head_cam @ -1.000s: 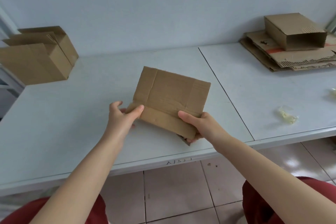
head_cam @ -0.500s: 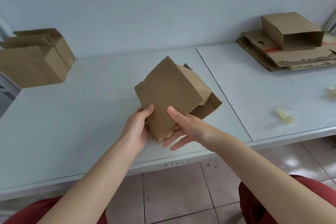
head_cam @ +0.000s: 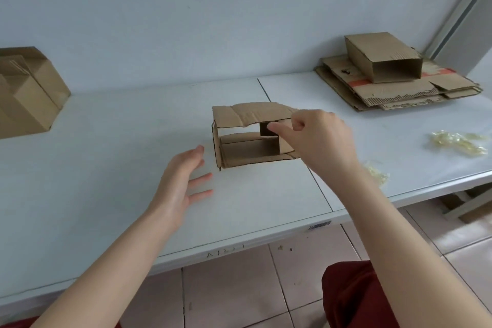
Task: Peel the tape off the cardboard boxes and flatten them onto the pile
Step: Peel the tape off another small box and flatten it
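Observation:
A small brown cardboard box (head_cam: pixel 247 114) sits on the white table (head_cam: pixel 106 141) near its middle, its open side facing me and its top flap bent. My right hand (head_cam: pixel 319 138) is at the box's right end, fingers curled, thumb reaching across the opening; it seems to grip that end. To the left of the box my left hand (head_cam: pixel 183 178) hovers with straight, spread fingers, a little apart from the cardboard. The pile of flattened cardboard (head_cam: pixel 399 90) lies at the back right with an unflattened open box (head_cam: pixel 383 61) on top.
More brown boxes (head_cam: pixel 24 93) stand against the wall at the far left. Crumpled clear tape scraps (head_cam: pixel 458 141) lie at the right, and a smaller scrap (head_cam: pixel 378 174) sits near the table's front edge. A seam in the tabletop (head_cam: pixel 292 141) passes under the box.
The box was held up in both hands; now it sits on the table with its open side towards me. My left hand has let go and drawn back to the left.

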